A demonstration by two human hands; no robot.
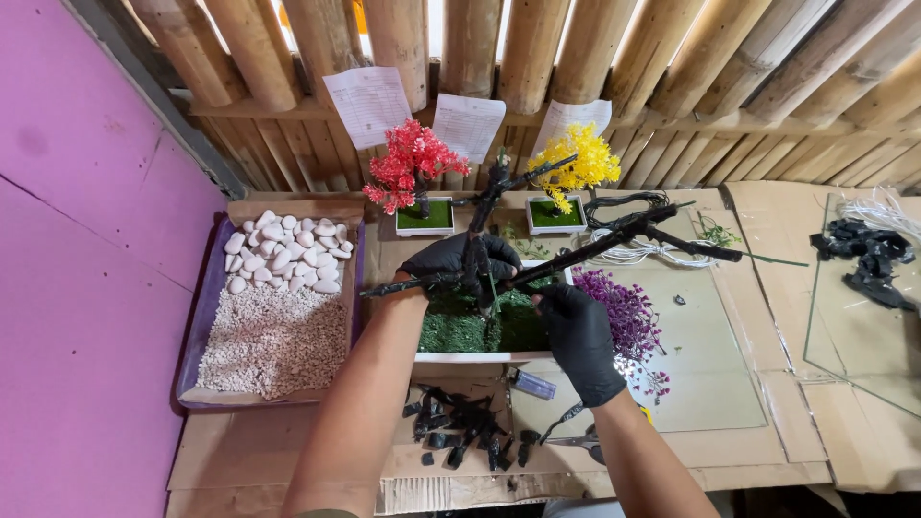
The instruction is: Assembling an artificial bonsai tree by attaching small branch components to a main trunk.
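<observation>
black branch tree (pixel 537 259) base hidden by left hand (pixel 451 259).

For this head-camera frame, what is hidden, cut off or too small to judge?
- Base of the dark branched tree trunk: covered by the left hand in its black glove, so how it sits in the white tray of green moss cannot be told.
- Right hand: fingertips hidden behind a branch.
- Paper sheets: print too small.
- Metal tool: partly behind the right forearm.

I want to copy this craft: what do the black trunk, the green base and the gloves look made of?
Trunk: likely wire wrapped in matte black tape, bumpy and bent. Green base: fuzzy artificial moss or turf. Left hand and right hand: thin black gloves, probably nitrile, slightly shiny.
</observation>
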